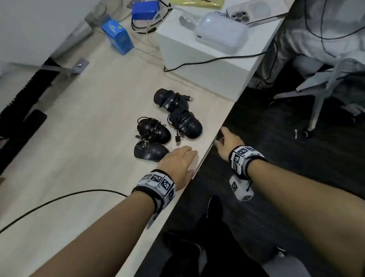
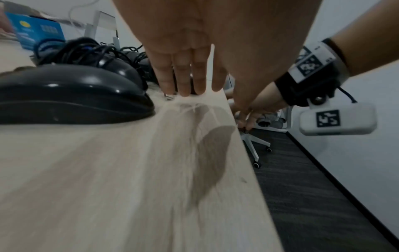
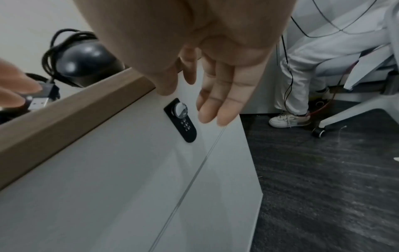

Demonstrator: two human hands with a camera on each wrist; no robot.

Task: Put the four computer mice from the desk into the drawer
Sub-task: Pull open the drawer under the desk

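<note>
Four black computer mice with their cables wound round them lie near the desk's right edge: the far one (image 1: 170,99), one to its right (image 1: 186,122), one in the middle (image 1: 153,130) and the nearest (image 1: 150,153). My left hand (image 1: 182,159) rests flat on the desk just right of the nearest mouse (image 2: 71,95), fingers straight, holding nothing. My right hand (image 1: 223,139) is below the desk edge, fingers (image 3: 215,102) relaxed and apart, close to the white drawer front (image 3: 108,187). That front looks closed and carries a black combination lock (image 3: 180,120).
A white box (image 1: 205,61) with a pale case (image 1: 221,32) and a phone (image 1: 255,10) on top stands behind the mice. A blue carton (image 1: 117,37) is further back. A black cable (image 1: 55,201) crosses the near desk. A seated person's leg (image 3: 302,76) and an office chair (image 1: 330,77) are at right.
</note>
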